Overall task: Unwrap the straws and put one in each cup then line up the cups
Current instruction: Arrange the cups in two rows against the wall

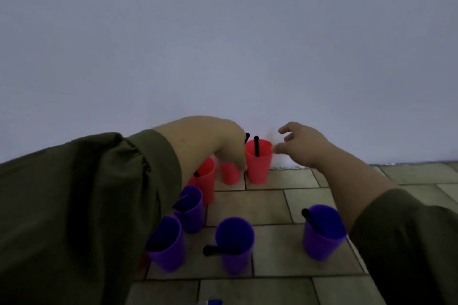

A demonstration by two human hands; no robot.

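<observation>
Three red cups stand near the wall on the tiled floor. The rightmost red cup (258,163) holds an upright black straw (256,145). My left hand (218,141) grips the middle red cup (230,173) from above; a black straw tip (247,136) pokes out beside the fingers. A third red cup (205,181) stands left of it, partly behind my sleeve. My right hand (301,145) hovers open just right of the rightmost red cup. Several purple cups stand nearer me, each with a black straw: one (322,233) at right, one (235,242) in the middle, two (189,208) (168,245) at left.
A plain pale wall (223,44) rises directly behind the red cups. The floor (270,205) is beige tile with dark grout. A small blue and white object (210,302) shows at the bottom edge. My left sleeve (86,205) hides the floor at left.
</observation>
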